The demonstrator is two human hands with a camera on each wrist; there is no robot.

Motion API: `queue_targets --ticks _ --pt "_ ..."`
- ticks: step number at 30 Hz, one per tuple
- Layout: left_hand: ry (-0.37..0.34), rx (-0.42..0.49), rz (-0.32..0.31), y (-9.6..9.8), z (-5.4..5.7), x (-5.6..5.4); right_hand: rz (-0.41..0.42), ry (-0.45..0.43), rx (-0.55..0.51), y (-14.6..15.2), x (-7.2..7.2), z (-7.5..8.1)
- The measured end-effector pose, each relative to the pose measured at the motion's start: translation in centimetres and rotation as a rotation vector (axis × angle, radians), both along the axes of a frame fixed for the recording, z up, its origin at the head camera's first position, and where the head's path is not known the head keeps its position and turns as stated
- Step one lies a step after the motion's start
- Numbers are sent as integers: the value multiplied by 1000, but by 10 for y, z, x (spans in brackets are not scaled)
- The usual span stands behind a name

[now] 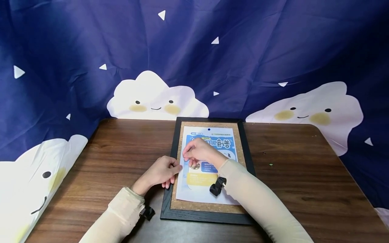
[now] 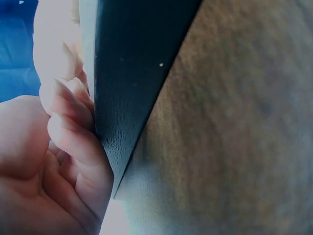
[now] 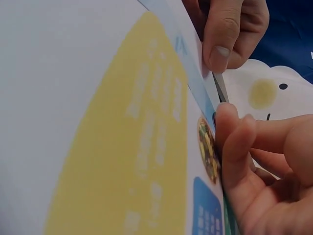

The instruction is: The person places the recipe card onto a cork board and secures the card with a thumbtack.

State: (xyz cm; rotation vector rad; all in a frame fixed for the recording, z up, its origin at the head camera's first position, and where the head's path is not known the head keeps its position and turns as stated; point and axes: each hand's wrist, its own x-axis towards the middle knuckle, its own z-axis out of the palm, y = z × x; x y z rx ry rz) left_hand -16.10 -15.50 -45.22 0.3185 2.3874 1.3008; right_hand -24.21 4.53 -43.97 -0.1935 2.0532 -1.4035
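Note:
A printed sheet [image 1: 185,189] with blue and yellow panels lies on a black-framed corkboard [image 1: 197,216]. A dark pushpin [image 1: 208,129] sits at the sheet's top middle. My right hand [image 1: 200,151] is over the sheet's left part, thumb and fingertip pinched at its left edge. Between them, in the right wrist view, a small dark pushpin [image 3: 214,116] shows, mostly hidden by the fingertips. Lower on that side, my left hand [image 1: 161,170] holds the board's left edge, its thumb on the sheet's margin. In the left wrist view its curled fingers [image 2: 73,134] lie against the frame.
The board lies on a brown wooden table [image 1: 121,145]. Right of it are a tiny green piece [image 1: 271,164] and a tiny dark piece [image 1: 264,153]. A dark blue curtain [image 1: 182,44] with clouds and white triangles hangs behind the table.

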Motion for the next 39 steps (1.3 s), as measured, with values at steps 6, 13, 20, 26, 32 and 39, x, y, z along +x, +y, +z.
queue_targets --ticks 6,13,20,26,32,39 --pt "0 0 -3 0 0 -1 -5 -35 51 -4 -3 4" --pt "-6 12 -8 2 0 -1 7 -57 78 -3 -4 8" --pt "-6 11 -7 3 -1 -1 30 -60 130 -2 -6 9" --pt "-10 13 -12 3 0 -1 86 -27 178 2 -8 10" --pt "-8 0 -4 0 1 0 138 30 108 6 -4 6" --pt "-12 11 -6 -1 0 1 180 136 39 27 8 4"
